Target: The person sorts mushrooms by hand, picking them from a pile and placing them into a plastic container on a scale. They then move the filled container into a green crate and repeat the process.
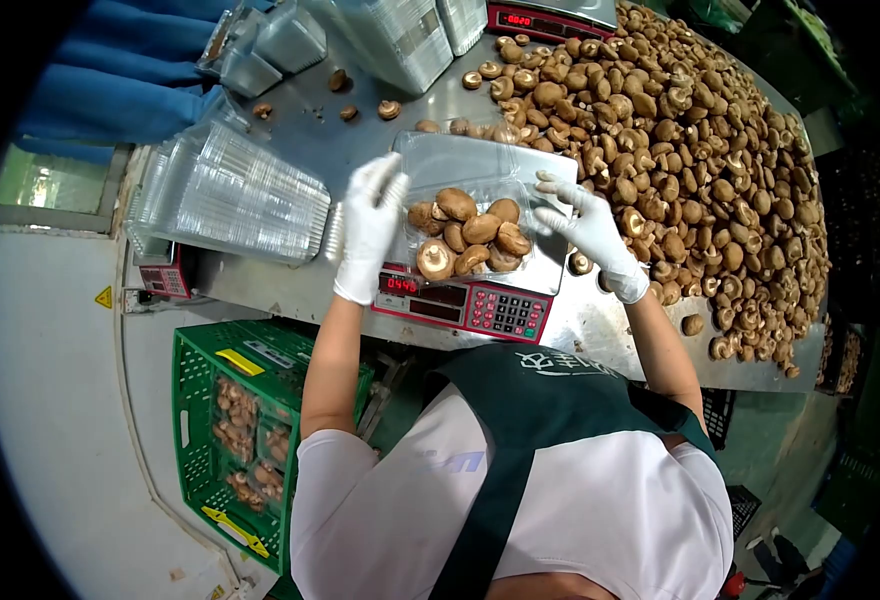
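A clear plastic clamshell box (522,200) with several brown shiitake mushrooms (481,229) in it rests on the plate of a red weighing scale (428,306). Its lid (450,158) is folded back, away from me. My left hand (368,230), in a white glove, is at the box's left side, fingers stretched forward and nothing seen in them. On the right, my right hand (592,232), gloved too, has its fingers spread just beside the box and over the scale plate's edge. The scale's display is lit with red digits.
A large heap of mushrooms (685,160) covers the right of the metal table. Stacked clear boxes (245,190) lie at the left, more (385,40) at the back. Another scale (540,20) stands at the far edge. Below left is a green crate (188,440) holding packed mushrooms.
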`<act>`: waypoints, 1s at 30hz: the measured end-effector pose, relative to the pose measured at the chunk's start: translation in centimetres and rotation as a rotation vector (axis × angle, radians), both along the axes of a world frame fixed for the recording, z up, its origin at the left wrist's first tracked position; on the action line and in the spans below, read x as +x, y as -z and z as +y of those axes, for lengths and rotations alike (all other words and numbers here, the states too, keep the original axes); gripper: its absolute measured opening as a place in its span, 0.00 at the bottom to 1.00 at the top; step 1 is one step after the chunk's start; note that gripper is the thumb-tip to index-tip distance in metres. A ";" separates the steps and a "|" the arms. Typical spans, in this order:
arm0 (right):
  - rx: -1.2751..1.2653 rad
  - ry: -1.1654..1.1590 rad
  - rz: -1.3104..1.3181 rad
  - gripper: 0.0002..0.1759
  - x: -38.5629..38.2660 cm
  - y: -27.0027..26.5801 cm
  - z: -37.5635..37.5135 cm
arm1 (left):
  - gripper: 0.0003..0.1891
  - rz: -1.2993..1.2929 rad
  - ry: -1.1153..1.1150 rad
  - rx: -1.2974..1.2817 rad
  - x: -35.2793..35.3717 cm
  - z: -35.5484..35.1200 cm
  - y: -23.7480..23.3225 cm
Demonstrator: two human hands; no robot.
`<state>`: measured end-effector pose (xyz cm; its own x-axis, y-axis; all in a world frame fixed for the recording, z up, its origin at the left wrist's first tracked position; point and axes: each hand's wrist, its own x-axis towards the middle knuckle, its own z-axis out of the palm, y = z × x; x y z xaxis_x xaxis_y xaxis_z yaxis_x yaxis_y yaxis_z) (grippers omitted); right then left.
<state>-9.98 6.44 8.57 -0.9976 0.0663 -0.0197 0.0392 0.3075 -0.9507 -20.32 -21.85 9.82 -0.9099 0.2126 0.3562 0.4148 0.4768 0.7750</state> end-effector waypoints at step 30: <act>-0.600 0.098 -0.463 0.07 2.6 1.6 -2.5 | 0.07 -0.978 0.059 0.461 9.8 -3.4 2.2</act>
